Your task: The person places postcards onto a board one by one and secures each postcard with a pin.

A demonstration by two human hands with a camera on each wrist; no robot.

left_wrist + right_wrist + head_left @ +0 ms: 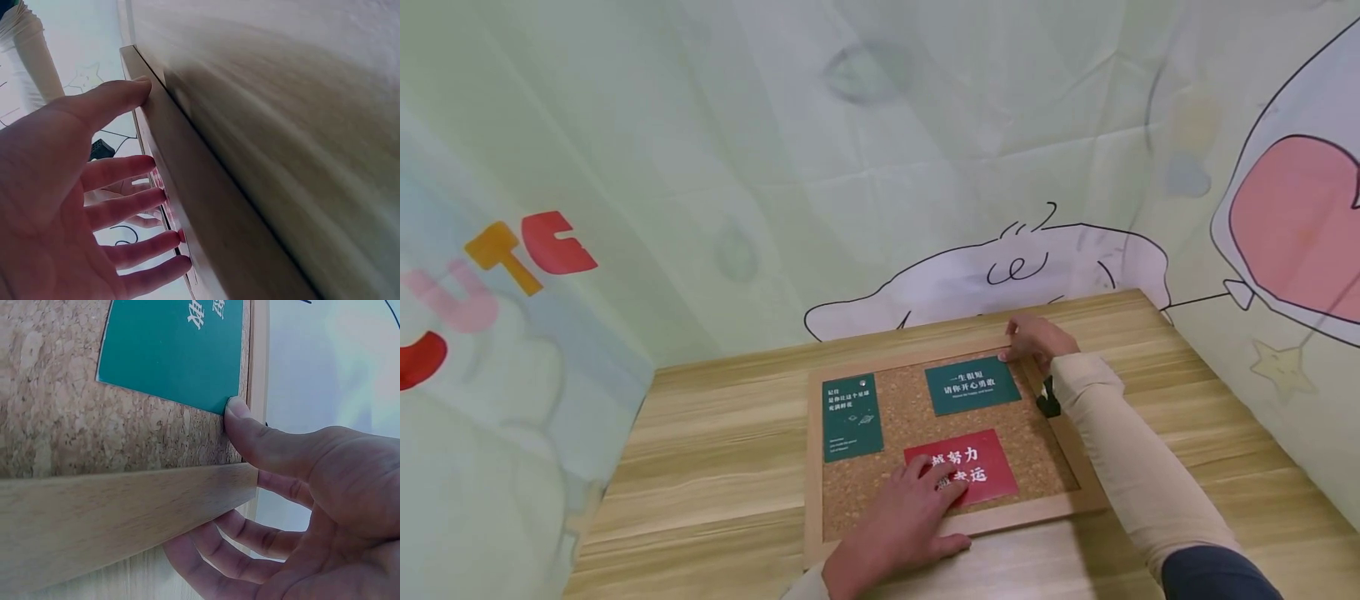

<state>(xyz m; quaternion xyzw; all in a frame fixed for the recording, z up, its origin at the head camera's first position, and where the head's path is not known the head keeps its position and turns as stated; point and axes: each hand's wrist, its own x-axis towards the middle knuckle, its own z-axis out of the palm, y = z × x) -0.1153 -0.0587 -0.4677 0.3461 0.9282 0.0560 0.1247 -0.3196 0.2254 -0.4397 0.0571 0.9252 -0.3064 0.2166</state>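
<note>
A wood-framed corkboard [891, 500] lies on the table with three cards on it. My left hand [910, 512] rests with spread fingers on the red card [992, 467], covering part of its writing. Its thumb [122, 97] touches the near frame edge. At the board's far right corner my right hand [1041, 337] grips the frame, fingers around the outer side and fingertips hidden by it. The right thumb [247, 428] presses a corner of the wide green card [172, 353]. Whether anything lies under that thumb is hidden.
An upright green card [852, 429] is at the board's left, with a small shiny spot near its top. The wooden table [715, 450] meets a printed cloth backdrop [722, 183] behind and at both sides. A small black device [1047, 400] sits by the right wrist.
</note>
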